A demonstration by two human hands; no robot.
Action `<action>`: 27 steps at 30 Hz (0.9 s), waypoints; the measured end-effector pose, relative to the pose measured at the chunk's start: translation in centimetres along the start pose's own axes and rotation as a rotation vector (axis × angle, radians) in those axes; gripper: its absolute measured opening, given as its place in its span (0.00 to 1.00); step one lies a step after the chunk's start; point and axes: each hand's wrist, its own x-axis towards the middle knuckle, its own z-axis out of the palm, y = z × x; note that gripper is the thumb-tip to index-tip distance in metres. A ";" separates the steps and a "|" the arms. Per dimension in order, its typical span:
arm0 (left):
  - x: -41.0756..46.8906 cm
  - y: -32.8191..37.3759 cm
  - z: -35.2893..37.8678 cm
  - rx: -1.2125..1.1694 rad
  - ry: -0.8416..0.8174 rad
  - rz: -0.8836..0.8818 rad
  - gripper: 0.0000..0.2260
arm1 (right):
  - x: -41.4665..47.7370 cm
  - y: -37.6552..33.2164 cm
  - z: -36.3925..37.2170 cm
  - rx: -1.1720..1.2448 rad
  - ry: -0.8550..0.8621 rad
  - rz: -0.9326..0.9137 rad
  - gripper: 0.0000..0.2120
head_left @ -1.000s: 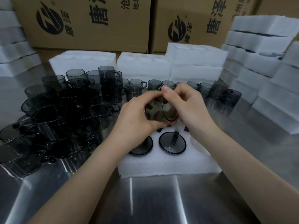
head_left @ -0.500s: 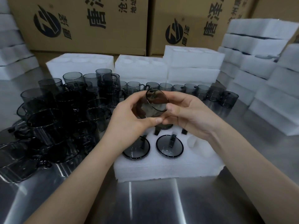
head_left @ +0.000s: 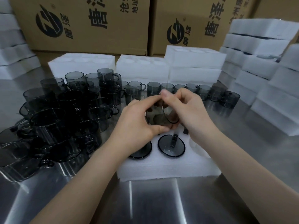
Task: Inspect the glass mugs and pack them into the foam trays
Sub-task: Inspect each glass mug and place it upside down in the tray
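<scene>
We see both hands together, fingers curled round one smoky grey glass mug (head_left: 159,117): the left hand (head_left: 137,120) cups its side, and the right hand (head_left: 192,110) pinches its thin round rim. The mug lies tilted on its side above the far half of a white foam tray (head_left: 169,168) with a grainy, soft-edged surface. Two packed mugs (head_left: 171,145) sit in its round pockets, and the left wrist partly hides one. The tray rests on a brushed steel desk (head_left: 153,202). A dense cluster of loose mugs (head_left: 64,110) crowds the left side. Stacked foam blocks (head_left: 258,62) and printed cardboard boxes (head_left: 84,23) stand behind.
</scene>
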 end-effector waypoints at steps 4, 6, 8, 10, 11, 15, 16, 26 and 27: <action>0.0 -0.1 0.0 -0.122 0.013 0.019 0.30 | 0.4 0.0 -0.4 0.137 -0.027 0.057 0.16; -0.1 -0.1 -0.1 -0.198 0.031 0.030 0.31 | 0.5 0.0 -0.7 0.175 -0.102 0.066 0.11; -0.1 -0.3 0.0 -0.271 0.014 0.006 0.34 | 0.6 0.1 -0.9 0.160 -0.172 0.053 0.09; -0.1 -0.7 0.2 -0.350 -0.021 -0.025 0.35 | 0.7 0.1 -1.2 0.140 -0.235 0.043 0.09; 0.0 -0.8 0.2 -0.372 -0.038 -0.033 0.35 | 0.8 0.1 -1.4 0.147 -0.261 0.048 0.08; 0.1 -1.2 0.2 -0.388 -0.083 -0.088 0.35 | 0.9 0.1 -1.8 0.272 -0.328 0.050 0.03; 0.1 -1.2 0.2 -0.415 -0.086 -0.100 0.34 | 0.9 0.2 -1.8 0.315 -0.333 0.035 0.04; -0.1 -0.1 -0.5 -0.654 -0.131 -0.064 0.23 | 0.6 0.1 -1.2 0.364 -0.263 -0.032 0.10; -0.1 -0.2 -0.4 -0.645 -0.113 -0.052 0.23 | 0.6 0.1 -1.1 0.382 -0.273 -0.020 0.11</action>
